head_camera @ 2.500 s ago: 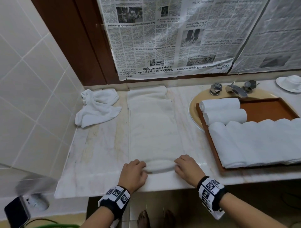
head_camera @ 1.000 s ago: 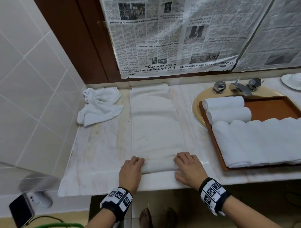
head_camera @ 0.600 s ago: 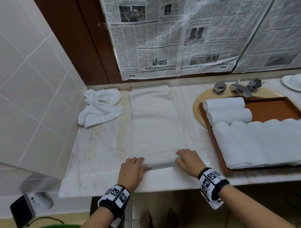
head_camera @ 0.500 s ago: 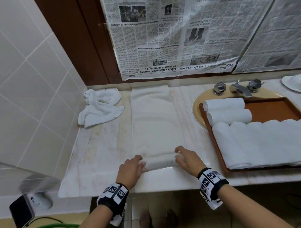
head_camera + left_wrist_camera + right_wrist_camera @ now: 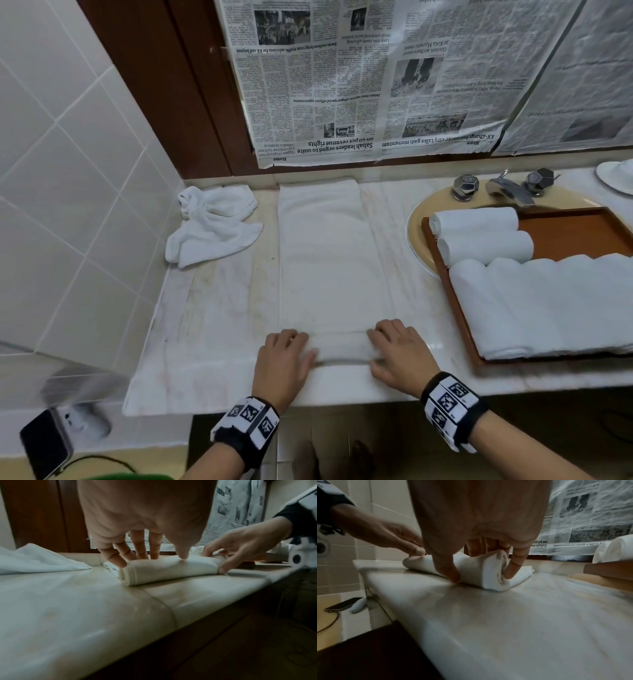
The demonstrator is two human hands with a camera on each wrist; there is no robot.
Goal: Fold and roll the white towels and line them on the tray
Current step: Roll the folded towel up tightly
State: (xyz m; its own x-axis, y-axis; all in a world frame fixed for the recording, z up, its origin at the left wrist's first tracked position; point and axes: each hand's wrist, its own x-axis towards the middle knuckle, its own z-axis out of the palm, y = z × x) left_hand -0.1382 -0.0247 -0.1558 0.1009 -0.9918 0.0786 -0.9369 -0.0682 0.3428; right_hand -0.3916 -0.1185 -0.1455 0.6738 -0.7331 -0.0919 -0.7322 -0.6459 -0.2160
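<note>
A white towel (image 5: 329,257) lies folded in a long strip on the marble counter (image 5: 219,335), its near end wound into a roll (image 5: 342,347). My left hand (image 5: 294,346) holds the roll's left end, fingers over its far side and thumb on top (image 5: 183,557). My right hand (image 5: 390,346) pinches the right end (image 5: 488,581), thumb in front and fingers behind. The brown tray (image 5: 575,233) over the sink holds two small rolled towels (image 5: 479,233) and a row of larger ones (image 5: 548,301).
A crumpled white towel (image 5: 212,226) lies at the back left by the tiled wall. Taps and spout (image 5: 507,188) stand behind the tray, a white dish (image 5: 616,174) at far right. Newspaper (image 5: 376,85) covers the wall. A phone (image 5: 44,442) rests below left.
Both hands have wound the towel's near end away from me, so the roll has grown thicker and sits a little farther up the strip. Nothing on the tray has moved.
</note>
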